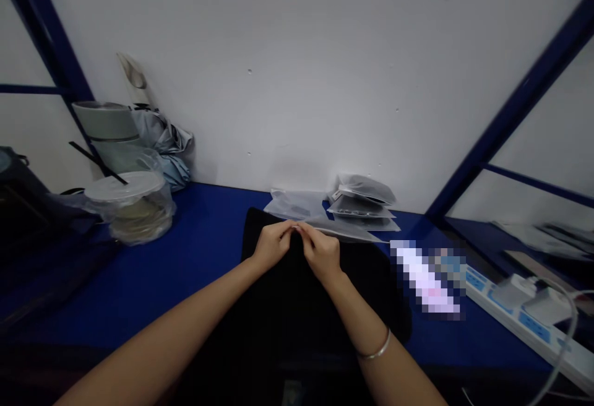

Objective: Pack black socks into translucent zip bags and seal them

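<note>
My left hand (271,245) and my right hand (322,254) meet at the fingertips, both closed in a pinch. Something small and pale shows between the fingertips, too small to make out. Beneath the hands a black cloth (320,313) spreads over the blue table and down towards me. Just behind my right hand lies a frosted plastic bag (350,231), its near edge running off to the right from the fingers. I cannot tell whether the fingers grip this bag or the cloth. A silver bangle circles my right forearm.
More frosted bags (364,198) are stacked against the wall, with one flat bag (297,203) left of them. At left stand a lidded cup (139,208) in clear plastic, a grey-green container (111,127) and a folded umbrella (162,133). A power strip (533,325) with cables and a blurred-out object (424,276) lie right.
</note>
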`<state>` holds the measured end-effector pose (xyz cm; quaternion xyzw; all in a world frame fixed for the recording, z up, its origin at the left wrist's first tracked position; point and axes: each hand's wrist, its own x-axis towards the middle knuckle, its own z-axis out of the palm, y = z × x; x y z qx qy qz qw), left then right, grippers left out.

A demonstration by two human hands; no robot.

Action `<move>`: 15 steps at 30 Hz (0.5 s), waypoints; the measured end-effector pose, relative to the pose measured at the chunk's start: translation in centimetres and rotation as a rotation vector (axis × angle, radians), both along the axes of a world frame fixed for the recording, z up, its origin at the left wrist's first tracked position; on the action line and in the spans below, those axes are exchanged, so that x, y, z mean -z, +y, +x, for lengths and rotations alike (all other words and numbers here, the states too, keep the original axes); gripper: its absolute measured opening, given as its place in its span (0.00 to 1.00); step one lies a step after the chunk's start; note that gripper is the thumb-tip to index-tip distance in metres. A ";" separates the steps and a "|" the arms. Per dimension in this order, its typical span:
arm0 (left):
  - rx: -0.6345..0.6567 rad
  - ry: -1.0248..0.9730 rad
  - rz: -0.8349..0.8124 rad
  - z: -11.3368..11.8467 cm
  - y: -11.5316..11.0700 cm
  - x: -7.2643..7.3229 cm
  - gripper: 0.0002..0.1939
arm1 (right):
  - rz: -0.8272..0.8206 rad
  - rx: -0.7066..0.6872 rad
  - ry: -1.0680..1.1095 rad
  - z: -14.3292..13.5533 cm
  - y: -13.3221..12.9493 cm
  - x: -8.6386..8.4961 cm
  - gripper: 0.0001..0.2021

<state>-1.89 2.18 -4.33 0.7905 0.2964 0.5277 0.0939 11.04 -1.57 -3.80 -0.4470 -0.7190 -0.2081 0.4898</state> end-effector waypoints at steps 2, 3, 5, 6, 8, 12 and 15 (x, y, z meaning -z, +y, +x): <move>-0.027 -0.002 -0.019 -0.3 0.1 -0.3 0.14 | -0.006 0.067 0.008 0.3 0.1 -0.1 0.12; -0.042 -0.011 -0.030 -0.4 0.3 -0.4 0.14 | -0.003 0.112 0.013 0.5 0.2 -0.2 0.12; -0.075 -0.047 -0.053 -0.8 0.6 -0.5 0.14 | 0.003 0.207 0.037 1.1 0.3 -0.3 0.13; -0.094 -0.071 -0.066 -1.0 0.9 -0.6 0.14 | -0.001 0.252 0.061 1.5 0.4 -0.4 0.13; -0.140 -0.131 -0.096 -1.3 1.3 -0.8 0.14 | -0.011 0.332 0.136 2.4 0.6 -0.7 0.14; -0.216 -0.240 -0.152 -2.1 1.8 -1.4 0.11 | 0.013 0.411 0.336 4.2 0.6 -1.4 0.14; -0.254 -0.294 -0.156 -2.4 1.6 -1.8 0.10 | 0.046 0.411 0.467 4.7 0.4 -2.0 0.14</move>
